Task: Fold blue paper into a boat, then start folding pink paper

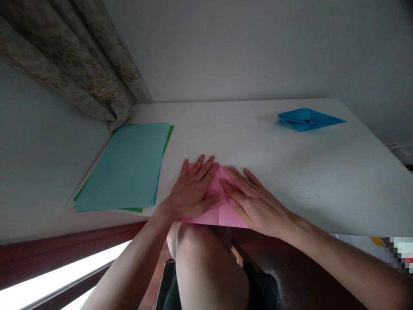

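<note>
A sheet of pink paper (213, 215) lies at the front edge of the white table, with a crease running down its middle. Its upper right corner looks folded in toward that crease, partly covered by fingers. My left hand (193, 189) rests flat on the left half, fingers spread, thumb pointing to the crease. On the right half lies my right hand (250, 196), palm down with its fingers stretched out and apart. Both hands touch the paper and hide much of its sides.
Left of the hands is a stack of coloured paper (124, 168), light blue on top with green edges showing. A folded blue paper boat (303, 120) sits at the back right of the white table (335, 185). A patterned curtain (97, 64) hangs at the left corner.
</note>
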### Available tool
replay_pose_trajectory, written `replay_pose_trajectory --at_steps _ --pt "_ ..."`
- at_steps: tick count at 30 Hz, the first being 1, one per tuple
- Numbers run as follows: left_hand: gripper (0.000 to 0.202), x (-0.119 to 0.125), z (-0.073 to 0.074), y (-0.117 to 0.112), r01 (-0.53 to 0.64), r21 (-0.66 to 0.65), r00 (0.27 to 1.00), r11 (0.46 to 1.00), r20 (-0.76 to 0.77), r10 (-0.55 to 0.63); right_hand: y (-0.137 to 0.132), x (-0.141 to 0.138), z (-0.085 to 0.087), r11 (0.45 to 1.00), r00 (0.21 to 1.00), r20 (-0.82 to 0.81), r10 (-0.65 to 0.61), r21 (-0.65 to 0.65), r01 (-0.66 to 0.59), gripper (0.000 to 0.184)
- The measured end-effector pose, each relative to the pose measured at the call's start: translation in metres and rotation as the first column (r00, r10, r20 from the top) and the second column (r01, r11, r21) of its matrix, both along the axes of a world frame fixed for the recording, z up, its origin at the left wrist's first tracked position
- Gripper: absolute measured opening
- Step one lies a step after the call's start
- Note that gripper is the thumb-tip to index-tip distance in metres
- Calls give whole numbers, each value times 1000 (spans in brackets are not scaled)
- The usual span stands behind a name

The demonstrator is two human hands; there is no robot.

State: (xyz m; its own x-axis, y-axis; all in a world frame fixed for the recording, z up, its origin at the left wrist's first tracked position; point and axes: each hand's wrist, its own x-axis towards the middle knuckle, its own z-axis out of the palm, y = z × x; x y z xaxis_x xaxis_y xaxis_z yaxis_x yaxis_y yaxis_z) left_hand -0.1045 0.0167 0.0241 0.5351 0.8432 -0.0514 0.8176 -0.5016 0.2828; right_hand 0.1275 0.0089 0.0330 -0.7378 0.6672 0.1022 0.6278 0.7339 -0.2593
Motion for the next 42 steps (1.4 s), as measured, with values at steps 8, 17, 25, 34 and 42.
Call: replay_pose_trajectory --at_steps 8,17,25,34,42 --pt "73 2 0 -2 -11 24 999 1000 -34 12 0 0 -1 1000 999 37 6 27 -7 46" --pt "77 5 0 -2 -23 22 998 999 -53 24 0 -2 1 1000 999 38 9 18 -10 49" --pt "76 10 1 2 -36 15 999 999 -37 37 6 -1 2 1000 998 58 17 20 -18 52" --pt "79 11 7 32 -41 -37 996 998 -78 38 33 0 -4 999 993 118 4 40 -9 53" --pt "82 10 7 34 -37 -28 996 999 -77 35 36 2 -5 997 994 108 33 62 -40 53"
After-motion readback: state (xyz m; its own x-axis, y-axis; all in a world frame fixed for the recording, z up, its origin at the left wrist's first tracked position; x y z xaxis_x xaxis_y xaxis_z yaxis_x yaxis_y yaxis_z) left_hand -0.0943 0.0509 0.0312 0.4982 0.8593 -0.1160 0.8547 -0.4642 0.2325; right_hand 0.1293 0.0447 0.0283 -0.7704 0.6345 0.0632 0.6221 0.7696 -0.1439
